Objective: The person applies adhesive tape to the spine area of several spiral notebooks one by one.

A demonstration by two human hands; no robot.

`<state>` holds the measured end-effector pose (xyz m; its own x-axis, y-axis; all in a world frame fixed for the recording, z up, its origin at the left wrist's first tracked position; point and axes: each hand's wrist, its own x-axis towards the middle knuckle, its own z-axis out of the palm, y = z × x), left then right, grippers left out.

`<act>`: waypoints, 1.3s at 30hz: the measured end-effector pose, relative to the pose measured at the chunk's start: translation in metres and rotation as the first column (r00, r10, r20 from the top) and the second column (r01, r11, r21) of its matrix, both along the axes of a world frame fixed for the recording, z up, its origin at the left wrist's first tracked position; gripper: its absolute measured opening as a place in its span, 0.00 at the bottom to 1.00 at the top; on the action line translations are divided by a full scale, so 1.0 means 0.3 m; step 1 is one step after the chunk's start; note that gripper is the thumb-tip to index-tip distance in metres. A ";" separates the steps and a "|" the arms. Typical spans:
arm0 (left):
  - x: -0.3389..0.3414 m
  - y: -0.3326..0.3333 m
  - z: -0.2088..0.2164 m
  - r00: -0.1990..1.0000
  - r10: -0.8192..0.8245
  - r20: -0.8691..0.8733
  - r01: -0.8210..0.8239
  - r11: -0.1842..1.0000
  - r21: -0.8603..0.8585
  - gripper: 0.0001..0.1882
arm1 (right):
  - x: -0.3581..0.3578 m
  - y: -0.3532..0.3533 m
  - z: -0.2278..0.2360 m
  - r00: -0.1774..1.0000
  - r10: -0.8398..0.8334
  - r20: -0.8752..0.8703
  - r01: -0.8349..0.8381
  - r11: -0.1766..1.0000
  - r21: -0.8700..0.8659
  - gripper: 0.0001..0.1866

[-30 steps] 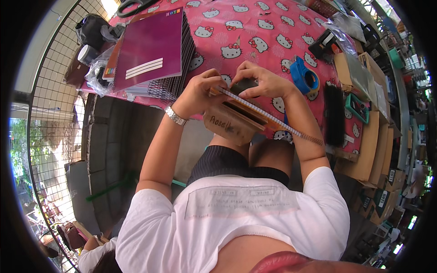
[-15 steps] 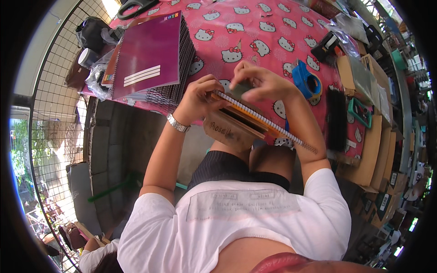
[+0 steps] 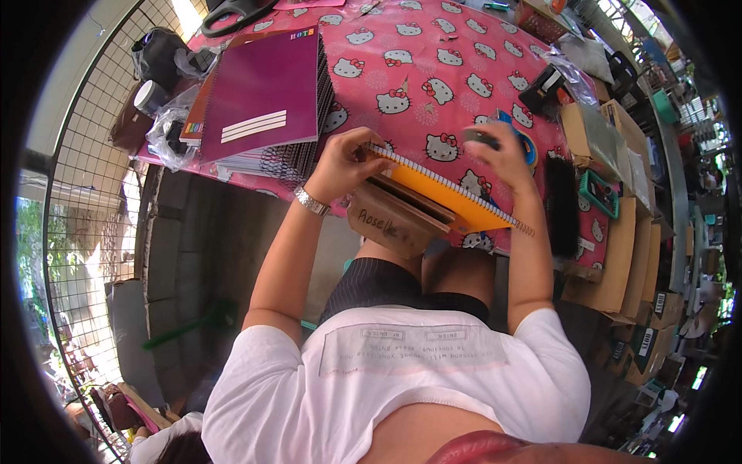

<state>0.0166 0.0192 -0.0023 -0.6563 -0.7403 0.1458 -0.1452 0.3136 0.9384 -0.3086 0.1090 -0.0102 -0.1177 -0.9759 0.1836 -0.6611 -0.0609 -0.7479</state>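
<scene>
An orange spiral notebook (image 3: 444,193) stands with its white-edged spine upward, leaning at a brown wooden slotted holder (image 3: 390,224) with handwriting on its front. Wire coil runs along that spine, and a loose length of it (image 3: 525,227) sticks out past the right end. My left hand (image 3: 349,164) is closed, pinching the spine's left end between thumb and fingers. To the right, above the notebook and apart from it, my right hand (image 3: 504,155) is closed around a small dark object (image 3: 481,138), whose kind is blurred. Behind this hand lies a blue tape dispenser (image 3: 529,147), partly hidden.
A stack of purple spiral notebooks (image 3: 263,93) rests on the pink patterned tablecloth (image 3: 402,77) at left. Large dark-handled scissors (image 3: 236,15) lie beyond it. At right are a black brush (image 3: 562,205), a green tray (image 3: 599,193) and cardboard boxes (image 3: 618,255).
My right hand has moved right, away from the spine's left end, carrying the small dark object. The notebook has tilted, so more of its orange cover shows. My left hand stays at the spine.
</scene>
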 end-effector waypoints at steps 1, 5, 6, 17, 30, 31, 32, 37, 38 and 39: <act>-0.006 0.005 0.015 0.999 -0.003 0.039 0.001 0.999 0.038 0.12 | -0.092 0.068 -0.045 0.944 -0.284 -0.168 0.265 0.956 -0.123 0.20; 0.010 -0.002 -0.035 0.941 -0.011 -0.340 0.089 0.973 0.215 0.15 | -0.214 0.360 -0.267 0.401 -0.665 -0.630 0.881 0.468 0.067 0.30; 0.018 -0.005 -0.027 0.943 -0.032 -0.330 0.129 0.952 0.276 0.15 | -0.191 0.414 -0.312 0.441 -0.606 -0.662 0.857 0.504 0.110 0.34; -0.009 0.020 -0.040 0.977 0.104 -0.188 -0.082 0.989 0.120 0.12 | 0.068 0.482 -0.501 0.648 -0.382 -0.659 0.536 0.843 0.038 0.33; -0.057 0.113 -0.087 0.896 0.370 -0.246 -0.431 0.858 -0.279 0.07 | 0.075 0.515 -0.140 0.444 -0.682 0.581 0.895 0.362 -0.259 0.32; -0.055 0.119 -0.087 0.890 0.379 -0.253 -0.443 0.849 -0.288 0.07 | 0.181 0.481 -0.024 0.536 -0.546 0.644 0.833 0.469 -0.295 0.31; -0.055 0.122 -0.093 0.886 0.385 -0.258 -0.453 0.839 -0.302 0.07 | 0.288 0.450 0.062 0.601 -0.399 0.692 0.760 0.554 -0.340 0.30; -0.087 0.123 -0.104 0.872 0.376 -0.315 -0.476 0.803 -0.359 0.07 | 0.599 0.277 0.103 0.982 -0.151 -0.115 0.091 0.906 -0.414 0.35; -0.087 0.124 -0.097 0.867 0.372 -0.330 -0.479 0.803 -0.354 0.07 | 0.616 0.251 0.083 0.982 -0.115 -0.151 0.042 0.908 -0.417 0.35; -0.095 0.124 -0.092 0.862 0.358 -0.359 -0.481 0.801 -0.356 0.07 | 0.614 0.236 0.076 0.976 -0.120 -0.182 0.036 0.912 -0.408 0.35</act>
<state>-0.0118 0.0564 -0.0298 -0.1859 -0.7579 0.6253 -0.1257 0.6495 0.7499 -0.1244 0.1797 0.0124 -0.1108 -0.8042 0.5839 -0.8083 -0.2689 -0.5237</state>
